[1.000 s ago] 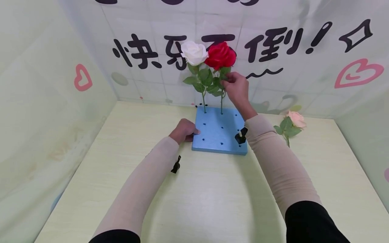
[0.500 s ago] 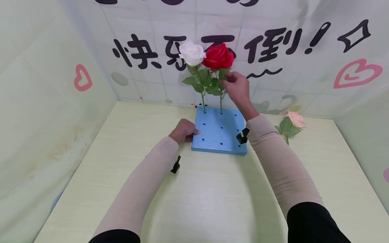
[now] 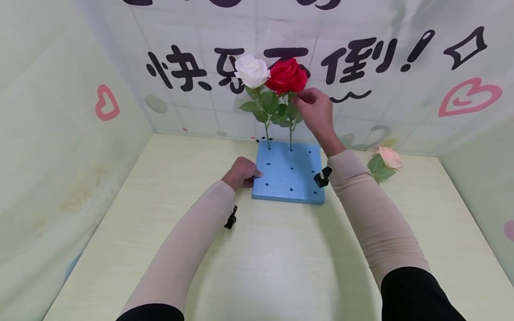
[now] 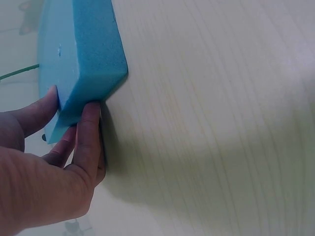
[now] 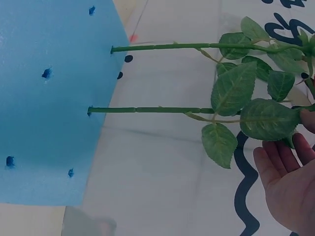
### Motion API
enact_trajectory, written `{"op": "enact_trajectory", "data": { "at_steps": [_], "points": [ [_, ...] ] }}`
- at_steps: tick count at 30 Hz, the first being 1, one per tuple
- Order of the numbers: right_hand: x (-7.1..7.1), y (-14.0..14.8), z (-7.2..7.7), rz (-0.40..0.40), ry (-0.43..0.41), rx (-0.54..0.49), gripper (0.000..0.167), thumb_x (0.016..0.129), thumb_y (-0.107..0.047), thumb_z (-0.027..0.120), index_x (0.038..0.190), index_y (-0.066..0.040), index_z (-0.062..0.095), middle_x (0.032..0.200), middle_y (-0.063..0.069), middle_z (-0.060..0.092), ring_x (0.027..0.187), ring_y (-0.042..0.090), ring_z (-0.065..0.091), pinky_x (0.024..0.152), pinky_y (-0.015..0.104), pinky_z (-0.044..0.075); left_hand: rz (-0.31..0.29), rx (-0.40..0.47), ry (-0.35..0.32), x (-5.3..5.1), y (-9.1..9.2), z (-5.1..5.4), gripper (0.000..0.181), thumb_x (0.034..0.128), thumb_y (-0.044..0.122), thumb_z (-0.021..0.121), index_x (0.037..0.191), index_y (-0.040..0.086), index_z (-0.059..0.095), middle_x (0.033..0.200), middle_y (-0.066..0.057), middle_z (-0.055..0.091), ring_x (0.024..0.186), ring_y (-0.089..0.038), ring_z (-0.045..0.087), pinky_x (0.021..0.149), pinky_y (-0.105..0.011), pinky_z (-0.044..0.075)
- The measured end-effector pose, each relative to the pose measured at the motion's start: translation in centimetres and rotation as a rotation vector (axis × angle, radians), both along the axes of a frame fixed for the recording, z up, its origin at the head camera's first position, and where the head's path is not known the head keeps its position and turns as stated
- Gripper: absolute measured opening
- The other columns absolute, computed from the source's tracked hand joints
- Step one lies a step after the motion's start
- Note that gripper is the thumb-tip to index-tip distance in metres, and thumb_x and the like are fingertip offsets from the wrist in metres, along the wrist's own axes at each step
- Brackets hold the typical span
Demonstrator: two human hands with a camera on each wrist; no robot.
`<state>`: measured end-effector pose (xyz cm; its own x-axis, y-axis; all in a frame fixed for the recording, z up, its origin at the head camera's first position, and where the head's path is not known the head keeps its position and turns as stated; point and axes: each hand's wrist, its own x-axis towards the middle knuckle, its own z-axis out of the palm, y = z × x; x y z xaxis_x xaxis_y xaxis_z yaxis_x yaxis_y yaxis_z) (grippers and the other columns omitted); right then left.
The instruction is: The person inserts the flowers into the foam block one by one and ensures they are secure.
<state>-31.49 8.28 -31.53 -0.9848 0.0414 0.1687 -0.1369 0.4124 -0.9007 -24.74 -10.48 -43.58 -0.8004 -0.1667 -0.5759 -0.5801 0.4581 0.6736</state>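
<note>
A blue foam board (image 3: 279, 176) with rows of small holes lies on the table. My left hand (image 3: 242, 173) grips its left edge, thumb on the top face and fingers against the side, as the left wrist view also shows. A red rose (image 3: 286, 76) stands with its stem in a back-row hole; my right hand (image 3: 318, 113) pinches it just below the bloom. In the right wrist view the thumb and fingers are at its upper leaves (image 5: 268, 119), partly cut off by the frame. A white rose (image 3: 252, 71) stands upright in the hole to its left.
A pink rose (image 3: 389, 157) lies at the back right of the table (image 3: 265, 267), its stem hidden behind the right forearm. Close behind the board rises a white printed backdrop (image 3: 225, 116). Fabric walls (image 3: 60, 147) flank the table.
My right hand has shifted slightly up and right, its fingers closer to the red bloom. The red rose's head has moved slightly left. The left hand keeps its place on the board.
</note>
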Motion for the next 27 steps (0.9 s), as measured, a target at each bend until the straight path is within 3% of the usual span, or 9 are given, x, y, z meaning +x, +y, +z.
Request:
{"op": "enact_trajectory", "data": {
  "at_steps": [8,17,27],
  "points": [
    [0.1,0.8,1.2,-0.047,0.074,-0.030,0.031,0.092,-0.030,0.065,0.115,-0.010,0.068,0.109,0.007,0.068,0.096,0.013,0.060,0.082,0.023,0.050,-0.009,-0.018,-0.004,0.0,0.0,0.0,0.036,0.0871,0.010,0.073,0.117,-0.005,0.060,0.100,-0.013,0.066,0.078,-0.019,0.063,0.068,-0.029,0.057],
    [-0.2,3.4,2.4,-0.103,0.076,-0.030,0.036,0.092,-0.030,0.066,0.122,-0.009,0.065,0.116,0.008,0.068,0.104,0.014,0.061,0.085,0.022,0.050,-0.006,-0.019,-0.001,0.1,-0.1,0.1,0.031,0.0867,0.010,0.074,0.111,-0.004,0.061,0.094,-0.012,0.064,0.072,-0.018,0.061,0.065,-0.027,0.056],
    [-0.3,7.3,2.8,-0.164,0.090,-0.077,0.036,0.090,-0.027,0.067,0.119,-0.005,0.067,0.100,0.000,0.069,0.087,0.005,0.063,0.080,0.019,0.050,-0.008,0.002,0.009,-0.1,-0.2,-0.2,0.031,0.0880,0.010,0.072,0.113,-0.004,0.060,0.097,-0.012,0.063,0.077,-0.019,0.061,0.064,-0.026,0.054]
  ]
}}
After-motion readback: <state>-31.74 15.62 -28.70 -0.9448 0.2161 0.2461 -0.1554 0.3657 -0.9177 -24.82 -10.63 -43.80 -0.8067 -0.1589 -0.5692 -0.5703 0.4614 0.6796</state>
